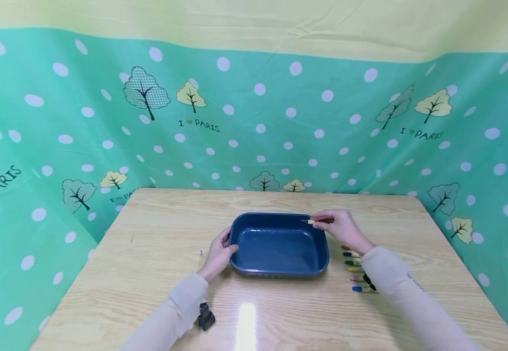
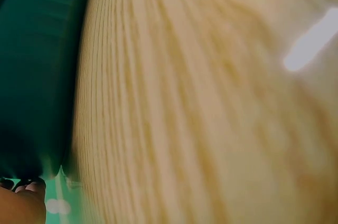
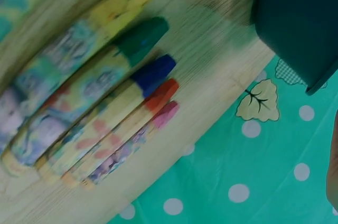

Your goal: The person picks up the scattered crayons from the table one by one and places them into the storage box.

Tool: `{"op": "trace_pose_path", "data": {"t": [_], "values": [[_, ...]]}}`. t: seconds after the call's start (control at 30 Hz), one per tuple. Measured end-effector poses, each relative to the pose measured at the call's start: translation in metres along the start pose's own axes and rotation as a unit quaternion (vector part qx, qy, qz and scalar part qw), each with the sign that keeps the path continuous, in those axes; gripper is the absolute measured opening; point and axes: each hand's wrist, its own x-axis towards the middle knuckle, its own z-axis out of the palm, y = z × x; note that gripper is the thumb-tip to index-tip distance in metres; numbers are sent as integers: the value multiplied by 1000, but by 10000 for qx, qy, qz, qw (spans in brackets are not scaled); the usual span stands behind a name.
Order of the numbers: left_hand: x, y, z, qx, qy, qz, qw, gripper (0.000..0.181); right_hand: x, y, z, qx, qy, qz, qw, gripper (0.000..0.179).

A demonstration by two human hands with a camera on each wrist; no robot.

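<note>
A dark blue rectangular basin (image 1: 280,274) stands on the wooden table. My left hand (image 1: 216,256) grips its left wall, the thumb over the rim; in the left wrist view only a few fingers (image 2: 33,188) show against the basin's wall. Over the back right corner, my right hand (image 1: 340,228) pinches a crayon (image 1: 310,222) with a pale wrapper and a dark brownish end. Several more crayons lie in a row to the right of the basin, among them a blue crayon (image 1: 357,289), a yellow crayon (image 3: 124,5) and a dark green crayon (image 3: 141,40).
The wooden table (image 1: 166,214) ends at a green dotted cloth (image 1: 275,141) behind and at both sides. A tiny pale bit (image 1: 200,252) lies left of the basin. Black straps with a small device (image 1: 206,317) hang at the left wrist.
</note>
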Motion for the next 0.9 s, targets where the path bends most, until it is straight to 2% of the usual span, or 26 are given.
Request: {"op": "trace_pose_path", "data": {"t": [0.13,0.37,0.57,0.6,0.9], "values": [[0,1,0,22,-8,38,10000,61,4,-4,6,13,-68,-47,10000,23],[-2,5,0,-268,-157,41,9995,62,9,-5,20,67,-230,-89,9997,24],[-3,4,0,-225,-157,-17,9996,61,15,-2,34,316,-372,41,9988,25],[-2,1,0,-219,-134,-12,9997,61,16,-2,36,314,-393,52,9987,25],[-1,1,1,-155,-89,-28,9998,61,24,1,47,188,-429,33,9989,24]]}}
